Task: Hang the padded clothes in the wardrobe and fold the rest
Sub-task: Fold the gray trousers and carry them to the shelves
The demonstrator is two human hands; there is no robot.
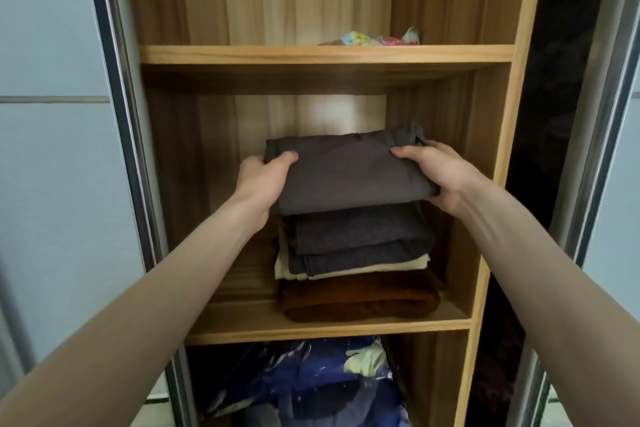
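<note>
Folded dark grey garment (346,173) sits between my 2 hands, level with the middle compartment of the wooden wardrobe (519,114). My left hand (261,184) grips its left end, thumb on top and the other fingers hidden underneath. My right hand (438,177) grips the right end the same way, thumb lying across the top, palm wrapped round the folded edge. The garment rests on, or just above, a stack of folded clothes; I cannot tell whether it touches. Directly under it lies a charcoal knit piece (356,239), then a cream piece (346,269), then a brown fleecy piece (360,298) that sits on the middle shelf (311,328). The stack stands toward the right of that shelf.

On the upper shelf (325,54), near the back right, lies a small colourful bundle (381,38). The compartment below holds blue patterned fabric (329,381) in a loose heap. A pale sliding door (52,149) stands at the left.
</note>
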